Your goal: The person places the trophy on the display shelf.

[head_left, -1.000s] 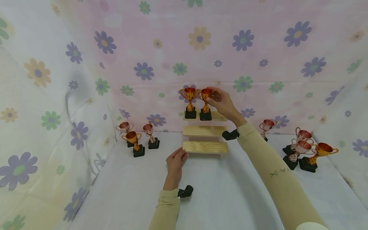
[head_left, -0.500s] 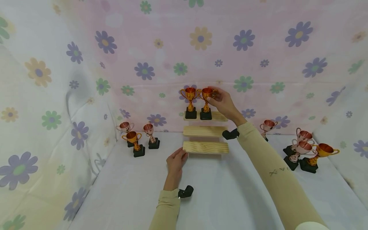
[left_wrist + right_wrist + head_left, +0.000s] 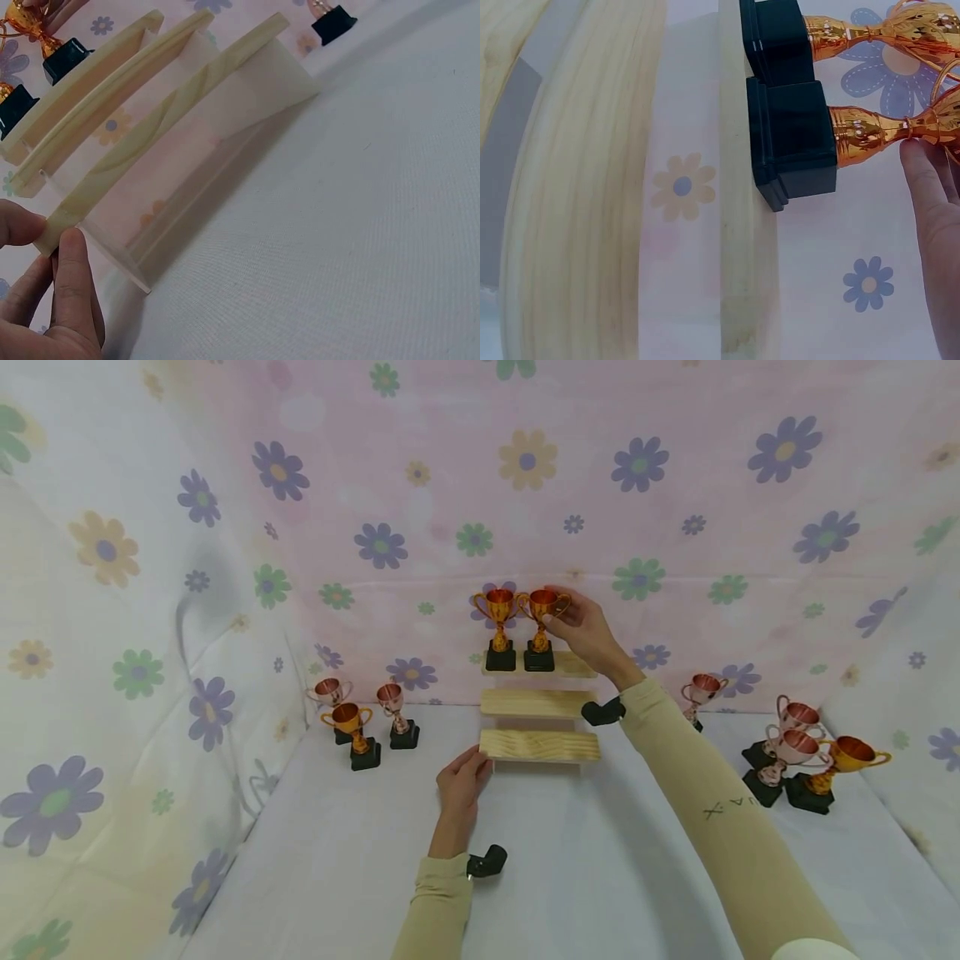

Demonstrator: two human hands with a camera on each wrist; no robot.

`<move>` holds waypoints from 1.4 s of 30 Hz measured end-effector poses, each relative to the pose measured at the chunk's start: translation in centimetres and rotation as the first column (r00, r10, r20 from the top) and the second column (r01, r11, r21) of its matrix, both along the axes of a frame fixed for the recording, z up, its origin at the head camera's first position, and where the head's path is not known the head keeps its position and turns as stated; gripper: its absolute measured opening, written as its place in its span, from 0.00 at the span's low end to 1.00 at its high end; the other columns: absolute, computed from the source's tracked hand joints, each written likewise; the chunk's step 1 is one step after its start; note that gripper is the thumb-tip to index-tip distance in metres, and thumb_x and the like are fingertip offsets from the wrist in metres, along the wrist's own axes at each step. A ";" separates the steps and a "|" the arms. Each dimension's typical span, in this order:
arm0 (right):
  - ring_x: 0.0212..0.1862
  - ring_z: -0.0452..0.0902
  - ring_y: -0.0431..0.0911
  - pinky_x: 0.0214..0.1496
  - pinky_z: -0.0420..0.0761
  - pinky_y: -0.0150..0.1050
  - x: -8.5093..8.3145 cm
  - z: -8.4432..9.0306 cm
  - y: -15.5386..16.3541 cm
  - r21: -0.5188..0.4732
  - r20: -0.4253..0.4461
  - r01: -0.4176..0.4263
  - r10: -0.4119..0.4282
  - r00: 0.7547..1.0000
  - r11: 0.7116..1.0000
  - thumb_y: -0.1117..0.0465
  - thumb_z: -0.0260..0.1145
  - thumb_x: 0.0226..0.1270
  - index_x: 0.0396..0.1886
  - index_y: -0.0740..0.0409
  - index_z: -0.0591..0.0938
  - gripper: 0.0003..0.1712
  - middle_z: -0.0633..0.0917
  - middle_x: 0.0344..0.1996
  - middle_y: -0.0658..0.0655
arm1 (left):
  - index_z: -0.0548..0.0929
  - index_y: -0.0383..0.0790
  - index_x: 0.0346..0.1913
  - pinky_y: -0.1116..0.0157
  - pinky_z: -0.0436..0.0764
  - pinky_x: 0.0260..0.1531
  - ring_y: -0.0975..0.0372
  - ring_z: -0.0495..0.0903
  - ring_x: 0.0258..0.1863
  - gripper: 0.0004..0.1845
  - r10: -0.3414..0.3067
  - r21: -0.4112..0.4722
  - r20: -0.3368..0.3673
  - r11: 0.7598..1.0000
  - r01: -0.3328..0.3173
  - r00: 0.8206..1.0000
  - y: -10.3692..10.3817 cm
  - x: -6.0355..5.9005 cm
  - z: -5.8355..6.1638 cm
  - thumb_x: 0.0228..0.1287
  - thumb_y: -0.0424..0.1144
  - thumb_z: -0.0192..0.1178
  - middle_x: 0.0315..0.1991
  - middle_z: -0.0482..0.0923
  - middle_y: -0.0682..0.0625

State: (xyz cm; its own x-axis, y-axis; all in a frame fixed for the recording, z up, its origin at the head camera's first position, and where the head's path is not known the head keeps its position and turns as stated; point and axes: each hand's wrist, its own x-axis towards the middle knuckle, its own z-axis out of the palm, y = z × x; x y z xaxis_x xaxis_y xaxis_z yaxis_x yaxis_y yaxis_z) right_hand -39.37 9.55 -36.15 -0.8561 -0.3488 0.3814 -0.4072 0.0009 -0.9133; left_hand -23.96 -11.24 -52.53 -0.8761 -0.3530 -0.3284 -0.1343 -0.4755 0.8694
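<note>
A three-step wooden display shelf on clear supports stands at the back of the table. My left hand pinches the left end of its lowest board; in the left wrist view the thumb lies above the board and fingers below. On the top board two gold trophies stand upright side by side. My right hand holds the right-hand gold trophy by its cup, and that trophy's black base sits on the board. Left of it stands the other gold trophy, its handle overlapping its neighbour's.
On the left stand a gold trophy and two rose-coloured trophies, one of them a rose trophy nearer the shelf. To the right are several more, including a gold trophy and a rose trophy behind my right forearm. Flowered cloth walls surround the table.
The right-hand gold trophy on the top board has shifted very slightly toward the other. Both hands keep their places, and the whole view has drifted a little.
</note>
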 end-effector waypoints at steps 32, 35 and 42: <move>0.61 0.77 0.48 0.66 0.79 0.35 8.1 -7.6 7.2 -0.197 -0.128 0.268 -0.295 0.947 0.943 0.79 0.66 0.64 0.68 0.71 0.72 0.32 0.75 0.63 0.74 | 0.82 0.25 0.58 0.65 0.86 0.51 0.61 0.84 0.42 0.17 0.029 0.010 0.000 1.000 -0.029 1.000 0.4 -0.2 -0.2 0.68 0.27 0.62 0.51 0.82 0.37; 0.58 0.78 0.43 0.62 0.80 0.30 9.0 -8.8 8.3 -0.215 -0.111 0.334 -0.363 0.925 0.918 0.79 0.67 0.64 0.67 0.68 0.75 0.30 0.77 0.61 0.72 | 0.82 0.25 0.57 0.66 0.87 0.50 0.61 0.84 0.42 0.17 0.031 0.010 0.004 0.999 -0.031 1.000 0.4 -0.2 -0.1 0.67 0.28 0.62 0.50 0.82 0.38; 0.50 0.81 0.40 0.53 0.81 0.21 10.8 -11.7 10.7 -0.189 -0.051 0.545 -0.563 0.825 0.817 0.77 0.68 0.65 0.59 0.71 0.80 0.22 0.83 0.50 0.65 | 0.82 0.25 0.58 0.68 0.87 0.48 0.61 0.84 0.42 0.17 0.033 0.004 -0.003 0.999 -0.033 0.999 0.4 -0.2 -0.1 0.67 0.27 0.62 0.51 0.82 0.37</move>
State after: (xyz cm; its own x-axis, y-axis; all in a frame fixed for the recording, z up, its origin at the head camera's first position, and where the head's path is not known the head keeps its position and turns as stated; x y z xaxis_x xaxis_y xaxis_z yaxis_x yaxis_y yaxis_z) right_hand -28.53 20.30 -47.84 -0.8404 0.2455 0.4832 -0.4703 0.1127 -0.8753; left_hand -24.12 -10.81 -52.65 -0.8650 -0.3801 -0.3275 -0.1163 -0.4830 0.8679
